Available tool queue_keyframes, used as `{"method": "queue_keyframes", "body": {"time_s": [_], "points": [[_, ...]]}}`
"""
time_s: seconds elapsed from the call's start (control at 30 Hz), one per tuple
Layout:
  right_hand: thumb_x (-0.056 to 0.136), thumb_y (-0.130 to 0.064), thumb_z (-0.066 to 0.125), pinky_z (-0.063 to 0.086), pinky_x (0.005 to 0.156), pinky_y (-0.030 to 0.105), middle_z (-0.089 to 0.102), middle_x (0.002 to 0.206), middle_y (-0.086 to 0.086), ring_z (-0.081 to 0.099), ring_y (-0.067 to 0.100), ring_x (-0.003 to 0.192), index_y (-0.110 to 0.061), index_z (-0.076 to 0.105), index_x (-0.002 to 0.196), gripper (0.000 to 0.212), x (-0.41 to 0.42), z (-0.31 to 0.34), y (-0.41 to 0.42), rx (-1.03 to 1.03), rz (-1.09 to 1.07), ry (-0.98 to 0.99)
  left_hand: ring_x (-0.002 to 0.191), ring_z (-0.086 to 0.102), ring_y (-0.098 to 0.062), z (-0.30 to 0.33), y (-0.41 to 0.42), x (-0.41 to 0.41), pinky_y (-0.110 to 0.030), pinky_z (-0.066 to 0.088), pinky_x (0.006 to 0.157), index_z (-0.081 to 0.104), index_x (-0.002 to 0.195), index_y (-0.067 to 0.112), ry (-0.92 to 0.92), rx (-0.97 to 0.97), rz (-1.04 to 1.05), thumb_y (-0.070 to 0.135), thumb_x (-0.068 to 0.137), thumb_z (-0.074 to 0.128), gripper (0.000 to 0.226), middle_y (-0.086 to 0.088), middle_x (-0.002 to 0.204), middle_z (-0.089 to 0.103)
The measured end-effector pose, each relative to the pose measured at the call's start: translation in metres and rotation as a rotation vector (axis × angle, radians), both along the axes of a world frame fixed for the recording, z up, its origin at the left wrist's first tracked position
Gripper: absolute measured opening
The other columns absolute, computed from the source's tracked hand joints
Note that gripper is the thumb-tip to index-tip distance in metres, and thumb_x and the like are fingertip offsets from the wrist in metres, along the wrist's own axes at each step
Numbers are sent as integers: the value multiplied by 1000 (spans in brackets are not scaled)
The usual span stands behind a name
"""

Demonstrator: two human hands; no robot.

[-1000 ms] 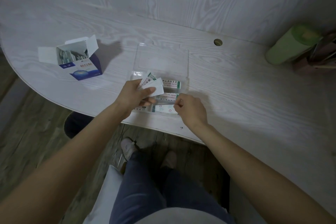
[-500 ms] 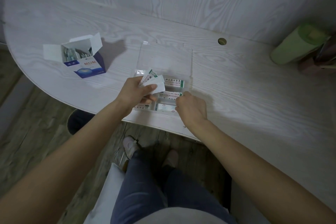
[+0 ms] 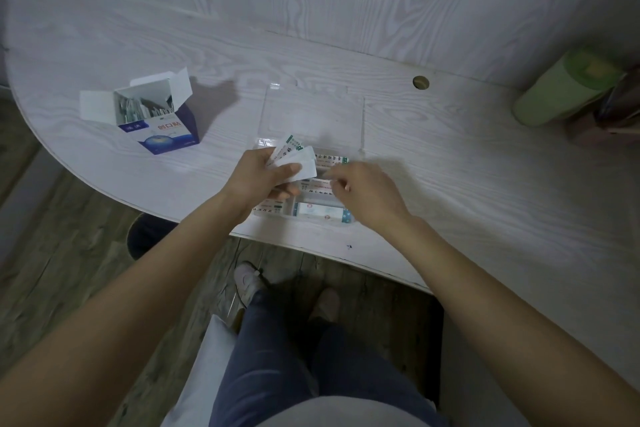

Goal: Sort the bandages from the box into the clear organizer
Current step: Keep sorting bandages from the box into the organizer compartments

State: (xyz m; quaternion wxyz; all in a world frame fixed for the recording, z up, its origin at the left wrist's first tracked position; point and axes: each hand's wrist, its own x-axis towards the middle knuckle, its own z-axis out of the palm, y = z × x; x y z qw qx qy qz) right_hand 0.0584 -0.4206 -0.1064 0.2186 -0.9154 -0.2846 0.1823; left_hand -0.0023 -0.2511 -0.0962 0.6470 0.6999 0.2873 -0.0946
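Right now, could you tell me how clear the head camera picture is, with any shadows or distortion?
Head view: dim, soft light; wide-angle bending curves the table edge; the bandage box casts a shadow to its right; the clear organizer lid is barely visible; print on the bandages is unreadable.

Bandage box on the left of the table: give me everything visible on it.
The bandage box is a small cardboard carton, dark blue and white on the front with red characters and a pale globe graphic. It stands on the white wood-grain table, left of the clear organizer, and apart from it. Its white top flaps are folded open, and wrapped bandages still stand inside. Neither of the hands touches it; it casts a shadow toward the organizer.
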Motion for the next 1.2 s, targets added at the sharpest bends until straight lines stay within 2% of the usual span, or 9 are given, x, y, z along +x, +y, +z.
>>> {"method": "queue_keyframes", "body": {"time_s": [0.13, 0.23, 0.33, 0.57, 0.7, 0.83, 0.93, 1.07, 1.2], "points": [[94, -15, 54, 45, 53, 14, 67, 81, -3, 63, 8, 64, -14, 71, 104, 19, 19, 17, 4, 379, -257, 294, 51, 65, -6, 4, -7, 5, -14, 49, 48, 60, 108, 7, 7, -25, -59, 10, 90, 62, 18, -7, 76, 67], [89, -11, 64, 45, 51, 12, 67, 74, -4, 61, 2, 56, -9, 70, 91, 6, 26, 20, 5, 481, -318, 511, 56, 66, -6, 9, -15, 8, -13, 50, 50, 60, 110, 11, -6, -72, -132, 11, 90, 62, 20, -6, 86, 68], [84, -3, 68, 46, 50, 12, 67, 75, 0, 61, 2, 53, -4, 68, 89, 5, 26, 19, 1, 544, -364, 580, 59, 67, -8, 12, -18, 9, -13, 50, 51, 61, 110, 13, -14, -114, -154, 14, 90, 61, 20, -4, 91, 69], [83, 2, 68, 53, 60, 17, 69, 82, 10, 65, 5, 56, 4, 68, 97, 15, 27, 13, -4, 621, -443, 620, 64, 68, -11, 9, -17, 9, -19, 56, 60, 62, 115, 9, -26, -155, -138, 21, 94, 55, 25, -13, 99, 69], [87, 3, 63, 45, 52, 9, 69, 81, 8, 65, 2, 54, 5, 69, 101, 16, 25, 16, -4, 581, -419, 585, 66, 68, -13, 9, -13, 12, -25, 59, 68, 62, 114, 7, -11, -133, -151, 17, 94, 56, 23, -15, 97, 69], [87, 0, 63, 42, 49, 8, 70, 82, 8, 66, 5, 54, -1, 70, 93, 9, 26, 14, -6, 562, -414, 559, 66, 67, -15, 9, -10, 11, -20, 56, 60, 64, 106, 10, -5, -133, -188, 12, 92, 58, 15, -18, 96, 67], [87, -2, 64, 42, 50, 7, 70, 79, 3, 65, 3, 52, -4, 69, 89, 6, 25, 13, -6, 547, -411, 550, 65, 69, -13, 10, -10, 11, -15, 54, 58, 61, 113, 6, 14, -164, -194, 7, 90, 59, 22, -13, 99, 68], [89, -4, 61, 38, 46, 10, 71, 84, 9, 68, 18, 59, -6, 68, 86, 8, 25, 9, -6, 541, -487, 495, 65, 69, -13, 12, -10, 11, -15, 53, 57, 59, 115, 5, 20, -174, -181, 5, 90, 60, 26, -11, 99, 68], [91, -4, 59, 47, 56, 18, 69, 69, 3, 68, 19, 64, -12, 63, 74, 19, 25, 8, -6, 655, -591, 551, 61, 69, -12, 11, -6, 11, -13, 52, 53, 59, 115, 4, 27, -138, -141, 6, 89, 61, 25, -14, 97, 68]]}}
